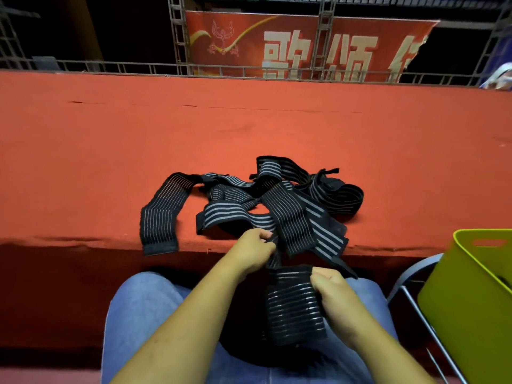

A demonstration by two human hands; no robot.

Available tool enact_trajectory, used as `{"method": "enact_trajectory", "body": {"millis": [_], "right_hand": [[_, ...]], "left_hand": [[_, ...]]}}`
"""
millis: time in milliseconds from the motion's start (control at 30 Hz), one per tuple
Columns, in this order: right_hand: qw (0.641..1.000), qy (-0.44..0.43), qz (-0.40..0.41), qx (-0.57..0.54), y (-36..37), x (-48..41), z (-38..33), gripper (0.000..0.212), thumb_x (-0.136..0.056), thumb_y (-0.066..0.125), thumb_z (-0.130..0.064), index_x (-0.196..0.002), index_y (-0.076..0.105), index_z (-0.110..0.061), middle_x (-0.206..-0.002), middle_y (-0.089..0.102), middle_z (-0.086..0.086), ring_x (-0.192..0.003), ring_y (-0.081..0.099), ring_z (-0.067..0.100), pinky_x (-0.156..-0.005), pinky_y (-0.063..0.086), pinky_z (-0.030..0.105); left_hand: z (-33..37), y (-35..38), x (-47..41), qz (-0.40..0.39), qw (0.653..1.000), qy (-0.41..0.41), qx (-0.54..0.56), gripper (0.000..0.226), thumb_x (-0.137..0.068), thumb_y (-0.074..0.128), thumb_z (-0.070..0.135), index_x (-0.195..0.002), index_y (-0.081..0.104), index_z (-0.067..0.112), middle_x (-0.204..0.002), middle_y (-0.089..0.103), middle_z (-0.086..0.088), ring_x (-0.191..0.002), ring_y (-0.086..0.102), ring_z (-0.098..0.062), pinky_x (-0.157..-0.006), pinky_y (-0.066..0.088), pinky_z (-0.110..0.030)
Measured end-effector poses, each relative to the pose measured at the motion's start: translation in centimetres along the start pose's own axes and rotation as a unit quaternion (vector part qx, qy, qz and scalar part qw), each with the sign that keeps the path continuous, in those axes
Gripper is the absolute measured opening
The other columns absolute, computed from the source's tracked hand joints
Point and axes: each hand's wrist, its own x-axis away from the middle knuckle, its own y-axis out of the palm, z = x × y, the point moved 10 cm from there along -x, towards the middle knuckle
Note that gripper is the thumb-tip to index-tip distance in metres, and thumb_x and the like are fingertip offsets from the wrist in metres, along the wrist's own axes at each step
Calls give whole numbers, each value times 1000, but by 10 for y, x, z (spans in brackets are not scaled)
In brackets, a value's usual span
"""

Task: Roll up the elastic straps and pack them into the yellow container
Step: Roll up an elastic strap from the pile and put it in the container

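Straps (249, 200) were heaped on a red-carpeted table (110, 139), backed by a red banner (277, 42) on metal trusses (177, 37). A yellow container (471, 300) was set on a chair (415, 268) at the right. The left hand (253, 245) was pinched on one strap (274, 259) at the table edge; the right hand (329, 289) was clamped around its rolled part (293, 303), over the lap (144, 300).

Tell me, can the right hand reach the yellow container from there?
Probably yes: the yellow container sits close on that side, nothing lies between it and the right hand, though that hand is busy gripping a strap.
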Motion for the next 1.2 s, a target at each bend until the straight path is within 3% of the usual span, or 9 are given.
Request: {"method": "enact_trajectory", "body": {"millis": [233, 433, 533, 700, 800, 900, 967, 1067, 1200], "right_hand": [[997, 7, 77, -7, -31, -5, 10, 45, -96, 49, 7, -62, 72, -12, -64, 61, 10, -58, 56, 17, -53, 45, 29], [991, 2, 130, -22, -54, -12, 25, 20, -95, 51, 3, -88, 66, 15, -77, 65, 17, -75, 57, 25, -71, 44, 39], [992, -3, 113, -57, -43, -12, 24, 24, -97, 50, 2, -93, 72, 10, -84, 71, 20, -77, 62, 27, -74, 48, 40], [994, -35, 106, 14, -36, -15, 21, 29, -98, 48, 9, -95, 75, 0, -91, 77, 19, -85, 67, 20, -78, 52, 36], [986, -69, 95, 116, -39, -14, 13, 27, -99, 61, 7, -101, 79, -13, -97, 80, 6, -93, 74, 13, -87, 57, 28], [974, -86, 141, 158, -52, -12, 7, 16, -92, 78, -5, -99, 81, -19, -94, 82, -4, -90, 77, 10, -84, 59, 25], [970, -87, 180, 137, -62, -11, 5, 8, -87, 84, -8, -88, 81, -15, -83, 81, 0, -76, 74, 9, -72, 58, 22], [973, -78, 202, 79, -70, -9, 4, 5, -87, 83, -10, -85, 78, -9, -78, 79, 5, -71, 71, 11, -65, 56, 22], [974, -79, 208, -45, -76, -11, 4, 20, -88, 78, -25, -93, 76, -6, -93, 79, 16, -84, 71, 20, -80, 58, 34]], "left_hand": [[-14, 4, 14, -51, 992, -25, 114, 29, -87, 45, 2, -97, 73, 3, -89, 74, -21, -75, 62, -23, -68, 45, -35], [-13, -18, 34, -40, 964, -42, 260, 41, -69, 47, 2, -103, 70, -2, -99, 70, -21, -88, 60, -29, -74, 49, -36], [-14, -26, 42, -27, 942, -49, 331, 31, -84, 44, 6, -102, 69, 9, -102, 70, -14, -93, 61, -29, -82, 49, -40], [-3, -62, 51, 27, 878, -19, 477, 31, -108, 40, 27, -88, 61, 17, -83, 76, -5, -76, 72, -20, -68, 59, -36], [3, -94, 51, 61, 819, 36, 569, 27, -109, 40, 23, -87, 55, 18, -62, 53, 3, -51, 53, -10, -62, 60, -29], [12, -123, 53, 78, 783, 89, 611, 19, -102, 43, 16, -86, 52, 20, -58, 39, 7, -47, 36, -8, -51, 44, -20], [12, -140, 55, 106, 795, 110, 587, 24, -105, 40, 14, -86, 54, 20, -57, 38, 7, -48, 32, -8, -49, 32, -20], [8, -154, 58, 151, 821, 120, 538, 27, -107, 39, 12, -86, 56, 19, -56, 38, 7, -48, 31, -9, -46, 30, -20], [1, -144, 60, 167, 862, 91, 470, 28, -107, 45, 21, -82, 57, 20, -50, 33, 8, -44, 27, -8, -39, 25, -18]]}}
